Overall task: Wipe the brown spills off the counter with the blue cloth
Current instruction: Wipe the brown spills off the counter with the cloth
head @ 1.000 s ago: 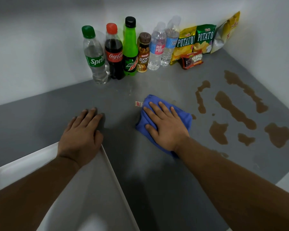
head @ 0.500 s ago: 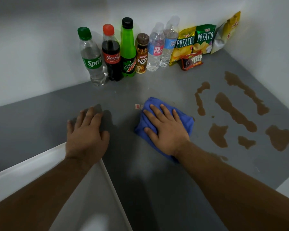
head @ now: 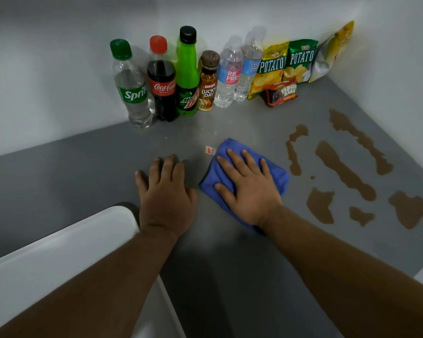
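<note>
The blue cloth (head: 277, 178) lies folded on the grey counter (head: 59, 181), and my right hand (head: 248, 189) presses flat on top of it, fingers spread. Several brown spills (head: 343, 170) spread over the counter to the right of the cloth; the nearest streak (head: 294, 152) lies just past the cloth's right edge. My left hand (head: 166, 192) rests flat on the bare counter just left of the cloth, holding nothing.
Several drink bottles (head: 163, 80) and snack bags (head: 300, 61) line the back wall. A small red-and-white scrap (head: 210, 150) lies at the cloth's far left corner. A white tray (head: 59, 254) sits at the front left under my left forearm. White walls close the corner.
My left hand has slid right along the counter, closer to the cloth. My right hand stays pressed on the cloth, which has shifted slightly right toward the spills.
</note>
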The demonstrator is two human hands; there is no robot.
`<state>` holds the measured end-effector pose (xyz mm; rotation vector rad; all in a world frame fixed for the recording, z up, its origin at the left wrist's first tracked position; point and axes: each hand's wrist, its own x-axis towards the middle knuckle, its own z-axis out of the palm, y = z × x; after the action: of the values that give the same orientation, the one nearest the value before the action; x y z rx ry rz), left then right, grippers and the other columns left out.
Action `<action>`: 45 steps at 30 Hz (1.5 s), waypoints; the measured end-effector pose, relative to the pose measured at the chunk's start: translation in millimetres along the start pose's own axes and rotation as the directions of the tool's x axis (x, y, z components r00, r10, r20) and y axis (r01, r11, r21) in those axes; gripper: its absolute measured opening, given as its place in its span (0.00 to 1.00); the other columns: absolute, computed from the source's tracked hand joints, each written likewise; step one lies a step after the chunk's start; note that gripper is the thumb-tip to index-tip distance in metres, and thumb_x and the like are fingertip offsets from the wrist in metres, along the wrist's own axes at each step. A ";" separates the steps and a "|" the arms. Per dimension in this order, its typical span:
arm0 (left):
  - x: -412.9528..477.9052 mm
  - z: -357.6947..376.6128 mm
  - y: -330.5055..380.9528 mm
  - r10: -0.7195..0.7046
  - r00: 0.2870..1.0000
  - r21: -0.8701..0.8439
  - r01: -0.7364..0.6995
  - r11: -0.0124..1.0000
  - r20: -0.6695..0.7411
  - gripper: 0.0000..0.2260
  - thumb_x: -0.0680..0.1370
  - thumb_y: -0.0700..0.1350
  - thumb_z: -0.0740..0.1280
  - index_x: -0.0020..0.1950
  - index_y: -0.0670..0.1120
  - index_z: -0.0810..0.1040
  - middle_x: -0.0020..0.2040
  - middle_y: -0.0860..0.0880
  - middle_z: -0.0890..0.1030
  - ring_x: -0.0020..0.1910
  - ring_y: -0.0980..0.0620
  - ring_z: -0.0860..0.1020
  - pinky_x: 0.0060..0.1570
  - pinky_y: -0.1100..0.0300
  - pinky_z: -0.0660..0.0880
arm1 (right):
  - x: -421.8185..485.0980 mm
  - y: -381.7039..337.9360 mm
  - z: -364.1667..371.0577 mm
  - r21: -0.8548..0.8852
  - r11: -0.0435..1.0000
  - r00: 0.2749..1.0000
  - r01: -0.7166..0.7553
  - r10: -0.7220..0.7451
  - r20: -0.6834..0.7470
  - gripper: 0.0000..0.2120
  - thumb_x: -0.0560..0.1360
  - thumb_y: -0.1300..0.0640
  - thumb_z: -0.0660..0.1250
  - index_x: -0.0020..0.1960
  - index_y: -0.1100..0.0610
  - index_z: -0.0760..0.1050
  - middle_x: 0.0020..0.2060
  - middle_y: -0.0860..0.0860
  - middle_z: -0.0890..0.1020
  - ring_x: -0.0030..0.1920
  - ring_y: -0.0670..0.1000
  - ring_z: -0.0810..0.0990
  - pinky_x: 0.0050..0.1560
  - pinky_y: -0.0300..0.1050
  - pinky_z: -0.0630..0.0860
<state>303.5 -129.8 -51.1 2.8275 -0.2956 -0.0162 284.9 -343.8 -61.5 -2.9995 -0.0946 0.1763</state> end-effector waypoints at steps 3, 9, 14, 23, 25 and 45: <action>1.0 1.2 0.3 0.000 1.000 -0.007 0.000 1.000 -0.006 0.24 0.79 0.50 0.61 0.75 0.45 0.70 0.78 0.45 0.68 0.79 0.40 0.63 0.76 0.29 0.55 | 34.4 7.8 -4.1 -0.032 0.994 0.995 -0.102 0.102 -0.010 0.34 0.82 0.30 0.42 0.84 0.41 0.47 0.85 0.45 0.49 0.84 0.56 0.45 0.80 0.68 0.41; 2.4 1.4 2.2 -0.008 1.000 -0.005 0.008 1.000 0.002 0.25 0.79 0.50 0.63 0.75 0.44 0.69 0.79 0.44 0.67 0.79 0.39 0.62 0.75 0.29 0.54 | 51.9 -19.3 -2.8 0.073 0.980 0.981 -0.188 0.191 -0.042 0.32 0.85 0.40 0.47 0.85 0.51 0.48 0.85 0.53 0.48 0.84 0.58 0.45 0.82 0.60 0.44; 2.0 -0.9 3.1 0.002 1.000 -0.001 -0.002 1.000 -0.005 0.25 0.78 0.49 0.64 0.74 0.43 0.70 0.78 0.42 0.68 0.78 0.37 0.63 0.74 0.28 0.55 | -17.4 -27.4 2.4 0.096 0.988 0.989 -0.121 0.129 -0.076 0.32 0.84 0.39 0.47 0.84 0.51 0.55 0.84 0.52 0.56 0.83 0.57 0.53 0.82 0.60 0.52; 0.8 -1.5 6.3 -0.007 1.000 0.005 0.007 1.000 -0.019 0.24 0.77 0.48 0.65 0.73 0.41 0.72 0.77 0.42 0.69 0.78 0.37 0.63 0.74 0.30 0.55 | -9.3 -6.4 4.7 0.040 0.962 0.962 -0.271 0.272 -0.033 0.34 0.82 0.34 0.41 0.85 0.46 0.44 0.85 0.48 0.45 0.84 0.54 0.42 0.80 0.68 0.40; 0.7 -1.3 6.6 -0.011 1.000 0.002 0.011 1.000 -0.024 0.24 0.77 0.48 0.65 0.73 0.41 0.72 0.77 0.42 0.69 0.78 0.37 0.63 0.74 0.30 0.54 | -16.0 -11.6 5.7 0.051 0.962 0.961 -0.270 0.272 -0.043 0.34 0.83 0.34 0.41 0.85 0.47 0.44 0.85 0.48 0.44 0.84 0.53 0.41 0.81 0.67 0.40; 2.0 9.4 -0.8 0.027 0.997 -0.005 -0.028 1.000 -0.078 0.26 0.75 0.51 0.60 0.71 0.41 0.71 0.76 0.41 0.70 0.76 0.34 0.65 0.72 0.26 0.56 | -61.3 -22.9 11.9 0.082 0.991 0.992 -0.107 0.113 -0.063 0.31 0.85 0.39 0.47 0.85 0.48 0.52 0.85 0.48 0.52 0.84 0.53 0.46 0.82 0.61 0.44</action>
<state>305.2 -132.2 -60.3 2.8098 -0.3163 0.0984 221.4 -323.9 -63.1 -2.9296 0.0833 0.0871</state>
